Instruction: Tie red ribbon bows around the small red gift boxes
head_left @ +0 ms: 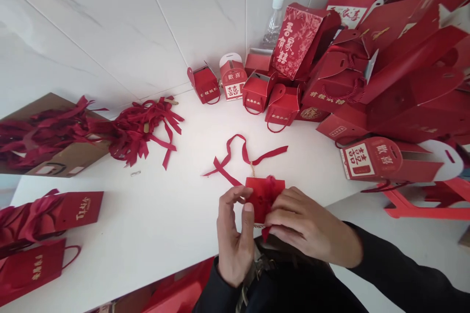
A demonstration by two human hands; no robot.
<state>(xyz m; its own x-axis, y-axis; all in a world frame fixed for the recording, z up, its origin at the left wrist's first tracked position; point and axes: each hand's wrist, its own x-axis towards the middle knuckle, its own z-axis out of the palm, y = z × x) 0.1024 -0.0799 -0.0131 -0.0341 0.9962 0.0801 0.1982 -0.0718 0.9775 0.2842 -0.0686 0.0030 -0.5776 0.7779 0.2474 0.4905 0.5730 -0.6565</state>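
A small red gift box (261, 194) sits at the near edge of the white table (157, 215), with a red ribbon (242, 154) trailing from it away from me. My left hand (233, 237) pinches the box's left side with thumb and fingers. My right hand (306, 227) is closed on its right side and on a bit of ribbon at the bottom. Both hands hold the box between them.
A heap of loose red ribbons (141, 129) lies at the left by a brown cardboard box (69, 156). Red paper bags (44, 215) lie at the near left. Small red boxes (257, 90) line the wall, a large pile of red bags (396, 68) fills the right, and a clear bottle (273, 22) stands behind.
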